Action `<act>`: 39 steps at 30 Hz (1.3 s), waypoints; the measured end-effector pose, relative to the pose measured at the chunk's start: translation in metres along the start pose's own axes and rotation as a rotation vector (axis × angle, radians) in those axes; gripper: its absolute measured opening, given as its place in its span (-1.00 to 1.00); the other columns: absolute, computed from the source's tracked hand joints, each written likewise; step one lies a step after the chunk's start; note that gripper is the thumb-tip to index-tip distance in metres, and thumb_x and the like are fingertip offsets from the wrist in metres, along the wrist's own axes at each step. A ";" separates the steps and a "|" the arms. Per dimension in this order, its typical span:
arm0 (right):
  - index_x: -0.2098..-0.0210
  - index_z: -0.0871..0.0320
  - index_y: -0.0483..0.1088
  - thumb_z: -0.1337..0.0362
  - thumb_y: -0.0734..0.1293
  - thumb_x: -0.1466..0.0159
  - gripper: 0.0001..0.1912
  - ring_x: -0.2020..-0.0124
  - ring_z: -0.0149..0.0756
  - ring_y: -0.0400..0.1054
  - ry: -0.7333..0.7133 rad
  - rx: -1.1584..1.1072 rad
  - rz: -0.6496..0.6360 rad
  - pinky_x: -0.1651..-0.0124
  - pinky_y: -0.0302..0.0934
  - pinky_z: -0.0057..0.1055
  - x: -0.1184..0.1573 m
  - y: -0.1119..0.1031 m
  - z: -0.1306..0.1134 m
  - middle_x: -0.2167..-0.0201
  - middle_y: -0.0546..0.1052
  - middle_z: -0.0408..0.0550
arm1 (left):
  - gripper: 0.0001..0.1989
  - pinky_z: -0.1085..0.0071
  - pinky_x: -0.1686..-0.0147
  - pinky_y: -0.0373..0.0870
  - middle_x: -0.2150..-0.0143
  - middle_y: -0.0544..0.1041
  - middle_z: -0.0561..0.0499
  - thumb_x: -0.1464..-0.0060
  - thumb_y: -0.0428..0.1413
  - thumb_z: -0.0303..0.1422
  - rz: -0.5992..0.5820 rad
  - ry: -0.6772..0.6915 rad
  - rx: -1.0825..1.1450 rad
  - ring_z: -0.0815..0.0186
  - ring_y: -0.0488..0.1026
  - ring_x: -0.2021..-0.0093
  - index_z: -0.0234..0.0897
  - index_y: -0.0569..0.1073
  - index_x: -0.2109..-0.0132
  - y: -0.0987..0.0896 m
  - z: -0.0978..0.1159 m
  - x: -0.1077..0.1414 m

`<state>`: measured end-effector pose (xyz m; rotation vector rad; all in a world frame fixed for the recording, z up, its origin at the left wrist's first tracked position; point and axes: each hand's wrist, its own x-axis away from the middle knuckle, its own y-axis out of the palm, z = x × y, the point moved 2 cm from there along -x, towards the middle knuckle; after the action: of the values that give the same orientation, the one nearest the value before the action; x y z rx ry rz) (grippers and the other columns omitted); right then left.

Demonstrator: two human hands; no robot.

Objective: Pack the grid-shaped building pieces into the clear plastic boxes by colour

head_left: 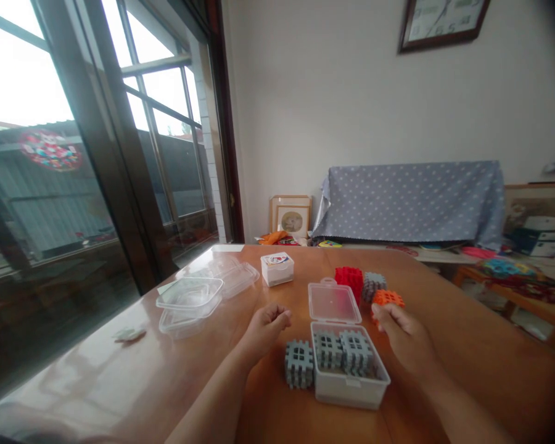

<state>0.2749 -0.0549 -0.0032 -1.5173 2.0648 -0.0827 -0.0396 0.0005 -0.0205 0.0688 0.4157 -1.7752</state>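
My left hand [269, 325] hovers over the table left of an open clear plastic box [346, 391], its fingers curled in with nothing visible in them. Two stacks of grey interlocking building blocks [357, 350] with window cut-outs sit inside the box, whose lid [333, 303] is folded back. Another grey block stack [299, 364] stands against the box's left side. To the right of the box, my right hand [400, 327] is closed at the orange building blocks [389, 298], partly covering them. Red blocks [350, 282] and a further grey stack [374, 286] stand just behind.
A closed white box [278, 269] with a picture label stands farther back. Clear plastic containers [190, 296] lie at the left, with a small pale object [129, 333] nearer me. Glass doors border the left; a cloth-covered piece [411, 200] stands beyond the table [268, 401].
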 end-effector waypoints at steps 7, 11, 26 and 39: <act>0.42 0.08 0.36 -0.05 0.22 -0.38 -0.61 0.42 -0.32 0.24 -0.066 0.064 -0.100 0.34 0.15 -0.42 0.011 0.000 -0.047 0.48 0.35 -0.19 | -0.72 0.40 0.24 0.30 0.35 0.53 -0.01 -0.21 0.11 -0.18 -0.072 -0.020 0.041 0.31 0.43 0.31 -0.32 0.49 0.30 -0.002 0.001 0.001; 0.35 0.07 0.42 -0.01 0.22 -0.39 -0.66 0.38 -0.30 0.30 -0.133 0.140 -0.229 0.33 0.18 -0.40 0.018 0.011 -0.075 0.43 0.42 -0.16 | -0.74 0.39 0.21 0.31 0.34 0.54 -0.03 -0.18 0.13 -0.20 -0.154 -0.059 0.114 0.31 0.43 0.31 -0.33 0.50 0.30 -0.004 0.006 0.004; 0.26 0.05 0.49 0.07 0.24 -0.37 -0.74 0.17 -0.21 0.39 -0.297 0.338 -0.274 0.12 0.22 -0.33 0.033 0.045 -0.105 0.25 0.52 -0.09 | -0.28 0.36 0.28 0.41 0.14 0.52 -0.05 0.27 0.43 -0.27 -0.559 -0.197 -0.008 0.20 0.49 0.19 -0.26 0.38 -0.08 -0.011 0.018 0.038; 0.29 0.08 0.48 0.03 0.22 -0.38 -0.69 0.22 -0.22 0.39 -0.244 0.279 -0.219 0.13 0.23 -0.34 0.038 0.043 -0.097 0.31 0.52 -0.09 | -0.42 0.48 0.44 0.30 0.29 0.52 0.05 0.23 0.39 -0.33 -0.527 -0.121 -0.076 0.29 0.47 0.34 -0.25 0.41 0.01 -0.013 0.020 0.037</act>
<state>0.1848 -0.0998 0.0464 -1.4915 1.6184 -0.2461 -0.0576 -0.0381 -0.0089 -0.2198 0.4392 -2.2634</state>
